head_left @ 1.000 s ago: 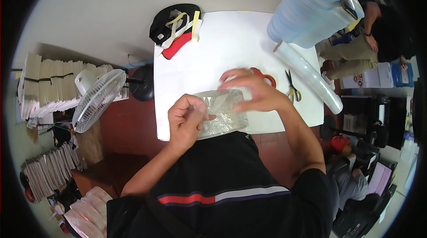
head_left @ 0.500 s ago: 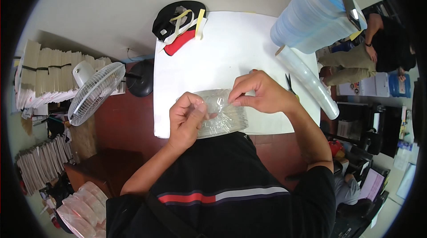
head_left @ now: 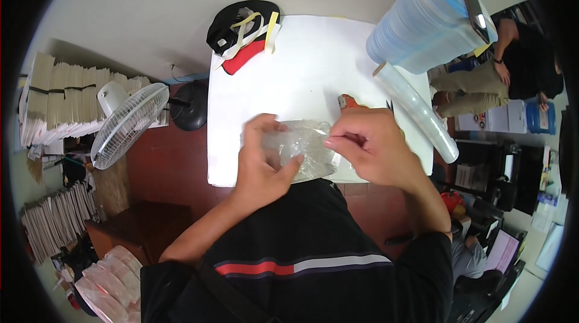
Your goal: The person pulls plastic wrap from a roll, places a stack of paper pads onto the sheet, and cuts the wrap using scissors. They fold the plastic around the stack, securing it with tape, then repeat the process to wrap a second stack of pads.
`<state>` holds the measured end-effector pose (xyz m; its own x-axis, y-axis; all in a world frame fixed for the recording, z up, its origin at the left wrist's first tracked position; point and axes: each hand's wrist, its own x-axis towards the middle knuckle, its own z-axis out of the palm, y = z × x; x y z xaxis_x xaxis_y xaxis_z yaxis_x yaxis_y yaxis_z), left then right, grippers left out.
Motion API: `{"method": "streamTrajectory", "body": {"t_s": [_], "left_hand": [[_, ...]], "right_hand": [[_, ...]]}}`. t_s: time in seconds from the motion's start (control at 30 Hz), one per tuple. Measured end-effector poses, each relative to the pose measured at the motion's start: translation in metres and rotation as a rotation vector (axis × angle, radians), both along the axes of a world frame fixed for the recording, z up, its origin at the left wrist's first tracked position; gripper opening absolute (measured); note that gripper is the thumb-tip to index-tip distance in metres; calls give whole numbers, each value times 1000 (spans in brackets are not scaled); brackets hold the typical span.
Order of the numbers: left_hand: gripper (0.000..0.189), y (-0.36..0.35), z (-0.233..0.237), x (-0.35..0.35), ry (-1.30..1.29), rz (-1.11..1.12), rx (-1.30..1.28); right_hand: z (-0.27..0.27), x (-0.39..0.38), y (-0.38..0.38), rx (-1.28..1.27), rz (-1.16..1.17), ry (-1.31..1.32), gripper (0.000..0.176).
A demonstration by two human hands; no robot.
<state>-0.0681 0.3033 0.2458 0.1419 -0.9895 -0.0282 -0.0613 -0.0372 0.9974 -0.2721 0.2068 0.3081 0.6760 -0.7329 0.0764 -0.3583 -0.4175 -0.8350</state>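
Note:
A flat bundle in clear plastic wrap (head_left: 310,151) lies at the front edge of the white table. My left hand (head_left: 259,163) grips its left side, thumb on top and fingers round the far side. At the bundle's upper right, my right hand (head_left: 371,145) pinches an edge of the clear wrap between thumb and fingertips. Just beyond this hand is an orange-red tool (head_left: 347,101), partly hidden by it. The dark scissor tips (head_left: 389,106) show to the right of that tool.
A roll of clear film (head_left: 416,112) lies along the table's right side. Behind it stands a blue wrapped stack (head_left: 425,21) with a phone on it. A black and red bag (head_left: 244,33) sits back left. A fan (head_left: 131,125) stands left; a person (head_left: 512,69) stands right.
My left hand has opened wider and moved onto the bundle's left side. My right hand has shifted right and toward me, uncovering the orange-red tool.

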Motion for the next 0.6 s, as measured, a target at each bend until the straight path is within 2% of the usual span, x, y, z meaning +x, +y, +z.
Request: {"method": "streamTrajectory", "body": {"t_s": [0.03,0.1,0.17,0.2,0.23,0.33,0.43,0.53,0.6], "left_hand": [[55,-1,-1,-1,20,77,-5],[51,0,4,6,-219,-33,83],[43,2,2,10,-432,-105,16],[37,3,-4,10,-526,-121,-99],[31,3,-7,10,-619,-136,-216],[19,9,-5,15,-827,-218,-314],[23,9,17,23,-1098,-329,-411],[33,14,3,31,-953,-328,-445],[32,21,-6,40,-865,-389,-473]], "right_hand": [[10,-3,-1,-38,-41,-21,8],[36,-10,-3,-109,-127,-62,8],[48,-12,-5,-98,-88,-43,7],[50,-12,-6,-94,-68,-34,7],[50,-9,-5,-55,-44,-49,7],[40,-3,-9,40,12,-48,10],[28,4,-15,425,-48,-99,15],[6,14,-19,509,-31,-171,19],[-13,22,-19,519,10,-237,17]]}}
